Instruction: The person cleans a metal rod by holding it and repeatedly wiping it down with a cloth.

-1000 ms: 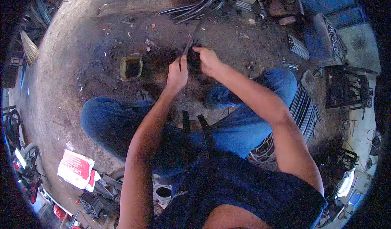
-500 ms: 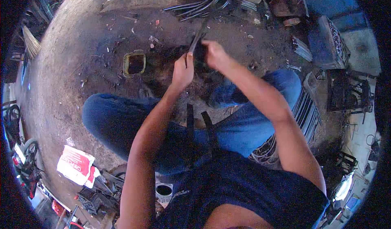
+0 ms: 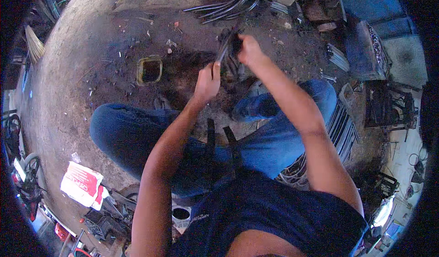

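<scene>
My left hand (image 3: 208, 81) is closed round the near end of a long, thin dark metal piece (image 3: 223, 50). The piece slants up and away from me, with a shine along its side. My right hand (image 3: 250, 51) is at its far part, fingers curled against something dark and crumpled (image 3: 235, 44), perhaps a rag. Blur hides exactly what those fingers grip. Both arms reach forward over my bent knees in blue jeans.
A square yellowish tub (image 3: 149, 70) with dark contents sits on the dirt floor to the left. Bent metal tubes (image 3: 228, 8) lie ahead. Bundled rods (image 3: 340, 131) lie by my right knee. A red and white sack (image 3: 82, 184) is at the lower left.
My right hand has slid forward and slightly right along the metal piece. The left hand keeps its hold, almost in place.
</scene>
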Motion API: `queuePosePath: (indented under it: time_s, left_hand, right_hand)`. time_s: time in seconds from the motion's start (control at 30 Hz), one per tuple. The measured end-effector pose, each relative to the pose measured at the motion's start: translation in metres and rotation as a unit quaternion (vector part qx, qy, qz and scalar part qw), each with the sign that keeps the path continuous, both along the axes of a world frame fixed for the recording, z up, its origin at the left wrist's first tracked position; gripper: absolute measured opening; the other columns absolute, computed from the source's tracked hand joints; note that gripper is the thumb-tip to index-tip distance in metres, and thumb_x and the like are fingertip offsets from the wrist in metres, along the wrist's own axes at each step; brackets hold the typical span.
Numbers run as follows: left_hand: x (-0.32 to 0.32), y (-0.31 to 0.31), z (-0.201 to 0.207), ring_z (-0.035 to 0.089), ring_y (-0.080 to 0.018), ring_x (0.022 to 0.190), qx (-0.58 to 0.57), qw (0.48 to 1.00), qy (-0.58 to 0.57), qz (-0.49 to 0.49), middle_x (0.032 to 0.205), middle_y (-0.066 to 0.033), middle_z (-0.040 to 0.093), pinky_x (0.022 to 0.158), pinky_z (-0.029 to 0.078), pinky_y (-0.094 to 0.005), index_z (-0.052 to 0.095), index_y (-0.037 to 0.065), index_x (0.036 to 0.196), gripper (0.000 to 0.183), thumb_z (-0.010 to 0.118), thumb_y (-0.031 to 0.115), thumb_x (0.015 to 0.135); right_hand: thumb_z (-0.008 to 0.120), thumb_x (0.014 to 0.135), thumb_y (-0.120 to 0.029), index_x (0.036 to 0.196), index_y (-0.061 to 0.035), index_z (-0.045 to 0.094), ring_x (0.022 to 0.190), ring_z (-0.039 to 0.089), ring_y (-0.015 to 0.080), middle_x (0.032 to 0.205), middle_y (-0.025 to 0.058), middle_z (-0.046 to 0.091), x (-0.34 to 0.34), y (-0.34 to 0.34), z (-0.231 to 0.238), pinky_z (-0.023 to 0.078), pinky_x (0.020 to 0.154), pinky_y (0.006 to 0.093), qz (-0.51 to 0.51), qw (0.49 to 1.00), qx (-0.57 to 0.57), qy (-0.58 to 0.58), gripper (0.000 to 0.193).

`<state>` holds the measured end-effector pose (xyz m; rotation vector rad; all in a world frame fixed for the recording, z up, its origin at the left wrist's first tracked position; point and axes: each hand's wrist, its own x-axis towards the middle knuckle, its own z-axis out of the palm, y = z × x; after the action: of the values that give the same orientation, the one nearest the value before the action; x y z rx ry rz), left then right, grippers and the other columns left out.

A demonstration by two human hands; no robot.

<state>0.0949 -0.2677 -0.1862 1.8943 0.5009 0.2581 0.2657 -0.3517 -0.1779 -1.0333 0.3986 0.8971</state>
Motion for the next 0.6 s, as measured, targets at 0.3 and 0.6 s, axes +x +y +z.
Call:
queuePosePath:
  time_s: [0.3,0.6]
  left_hand:
    - [0.006,-0.005,0.002,0.057,-0.0453,0.077,-0.018,0.999,0.03,-0.035,0.077,-0.0292,0.058,0.062,0.043,-0.0466,0.056,-0.007,0.087,0.04,0.04,0.029,0.096]
    - [0.003,-0.007,-0.004,0.056,-0.0463,0.077,-0.001,0.999,-0.016,-0.027,0.077,-0.0296,0.057,0.062,0.043,-0.0472,0.056,-0.006,0.087,0.039,0.04,0.028,0.096]
  right_hand:
    - [0.042,0.089,-0.019,0.096,-0.0006,0.057,0.085,0.06,0.0311,0.094,0.0162,0.063,0.008,-0.014,-0.032,0.048,0.08,0.0478,-0.029,0.999,0.03,0.002,0.024]
    - [0.039,0.089,-0.016,0.1,0.0027,0.056,0.087,0.062,0.0343,0.096,0.0188,0.064,0.005,-0.012,-0.042,0.047,0.085,0.0504,-0.049,0.998,-0.003,-0.026,0.028]
